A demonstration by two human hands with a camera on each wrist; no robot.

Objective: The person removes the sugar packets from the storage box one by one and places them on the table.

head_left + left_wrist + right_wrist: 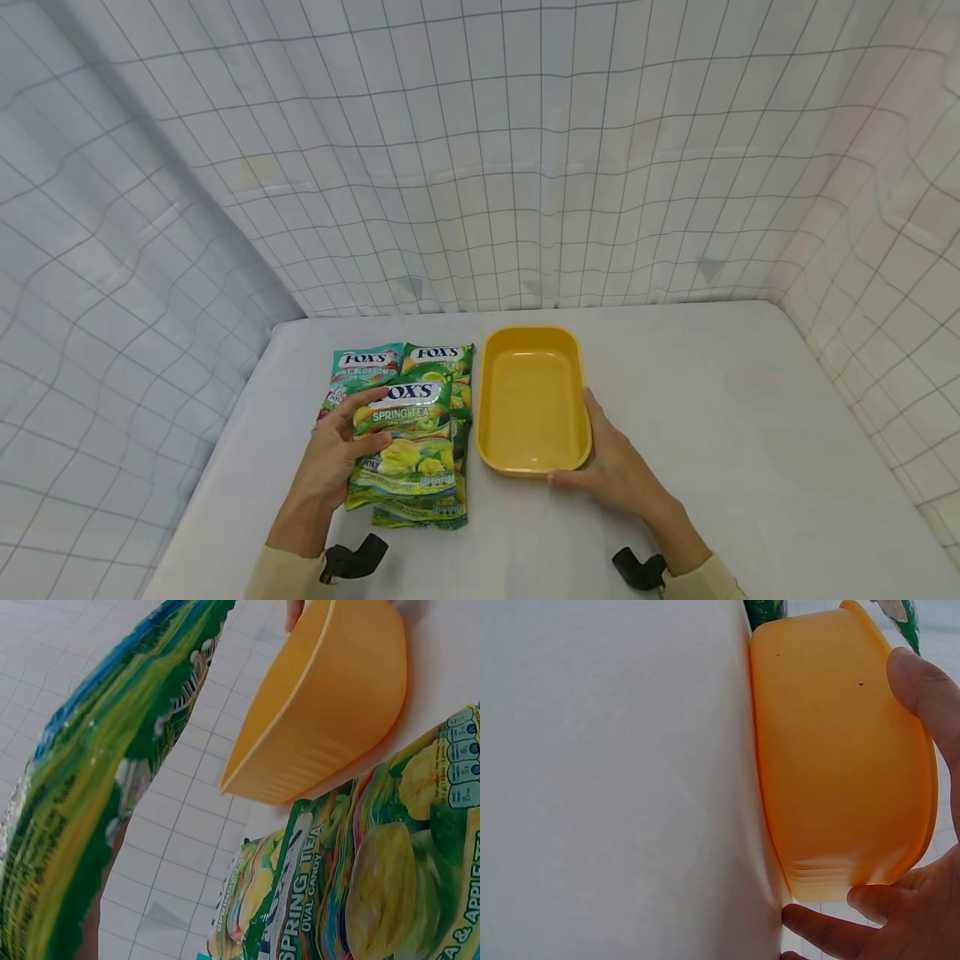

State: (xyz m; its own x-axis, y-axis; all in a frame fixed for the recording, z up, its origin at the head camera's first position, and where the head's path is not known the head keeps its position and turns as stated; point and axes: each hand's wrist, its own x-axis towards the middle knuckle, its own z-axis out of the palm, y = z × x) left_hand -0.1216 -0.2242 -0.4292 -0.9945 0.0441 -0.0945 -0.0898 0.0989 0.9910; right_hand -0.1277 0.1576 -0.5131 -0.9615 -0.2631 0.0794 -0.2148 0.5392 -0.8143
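Observation:
My left hand point(333, 454) holds a green Fox's Spring Tea candy bag point(405, 454), thumb across its front and fingers along its far left side. In the left wrist view this bag point(90, 787) is raised above other candy bags on the table. A yellow plastic tray point(532, 408) sits upright to the right of the bags, its inside bare. Around its near right corner, my right hand point(618, 467) grips with the thumb on the near side and fingers along the right wall. The right wrist view shows the thumb point(915, 679) at the tray's rim.
Behind and under the held bag lie a teal Fox's bag point(365, 360) and green Fox's bags point(438, 357), partly covered. The white table point(720, 417) stretches to the right. White grid-lined cloth point(517, 167) walls the back and both sides.

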